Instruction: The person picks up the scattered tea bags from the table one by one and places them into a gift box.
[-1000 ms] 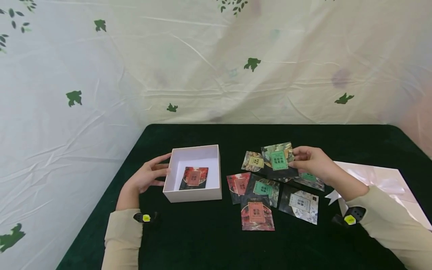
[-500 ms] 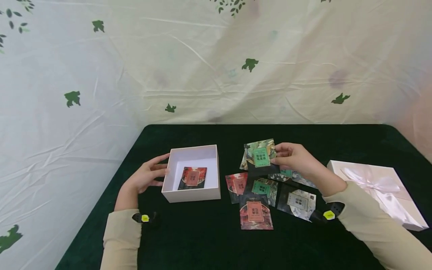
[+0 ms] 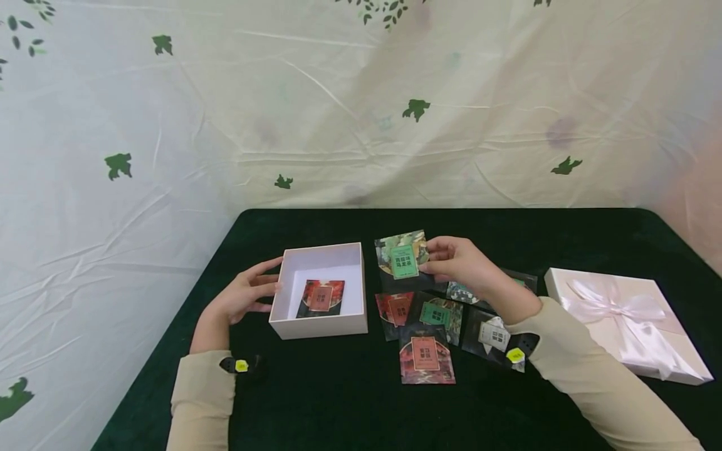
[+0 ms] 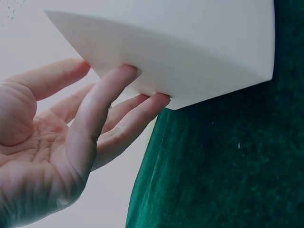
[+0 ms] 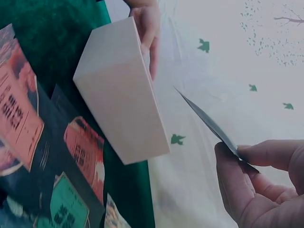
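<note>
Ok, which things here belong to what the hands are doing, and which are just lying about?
In hand:
- green-label packet, pinched by right hand
- open white box, touched by left hand
- red packet in the box
- loose packets on the cloth

Lying about:
- ribboned lid
- leaf-print backdrop

Left hand [image 4: 52, 147], palm facing the camera, is reaching up from the lower left; its straight fingers [image 4: 107, 95] are touching the outer wall of the white box [image 4: 190, 52], with fingertips lying along the wall's lower edge; the thumb is spreading away to the upper left, apart from the box; the box is resting on the dark green cloth [image 4: 228, 175], which is filling the lower right; a pale backdrop [image 4: 118, 199] is showing behind the hand.
</note>
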`<state>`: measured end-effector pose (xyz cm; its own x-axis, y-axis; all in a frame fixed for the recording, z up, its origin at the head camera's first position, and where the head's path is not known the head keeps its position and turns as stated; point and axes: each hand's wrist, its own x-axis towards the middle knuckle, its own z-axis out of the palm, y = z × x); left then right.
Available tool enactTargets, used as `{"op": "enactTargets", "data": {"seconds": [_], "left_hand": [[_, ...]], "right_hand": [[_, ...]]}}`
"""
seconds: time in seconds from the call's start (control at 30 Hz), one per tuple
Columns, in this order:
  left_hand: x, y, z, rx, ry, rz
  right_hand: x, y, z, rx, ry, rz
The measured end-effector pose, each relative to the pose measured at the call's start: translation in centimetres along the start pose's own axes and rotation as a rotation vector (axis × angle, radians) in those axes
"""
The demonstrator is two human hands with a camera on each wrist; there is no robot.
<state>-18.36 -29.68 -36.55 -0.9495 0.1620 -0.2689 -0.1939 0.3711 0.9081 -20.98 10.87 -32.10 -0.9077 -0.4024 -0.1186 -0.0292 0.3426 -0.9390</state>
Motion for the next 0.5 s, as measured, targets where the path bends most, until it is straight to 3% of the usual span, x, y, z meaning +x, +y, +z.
{"op": "enactTargets", "data": {"seconds": [0.5], "left_hand": [[0.2, -0.2, 0.0, 0.012, 0.001, -0.002]], "right_hand": [[1.9, -1.9, 3.5, 0.051, -0.05, -0.018]]}}
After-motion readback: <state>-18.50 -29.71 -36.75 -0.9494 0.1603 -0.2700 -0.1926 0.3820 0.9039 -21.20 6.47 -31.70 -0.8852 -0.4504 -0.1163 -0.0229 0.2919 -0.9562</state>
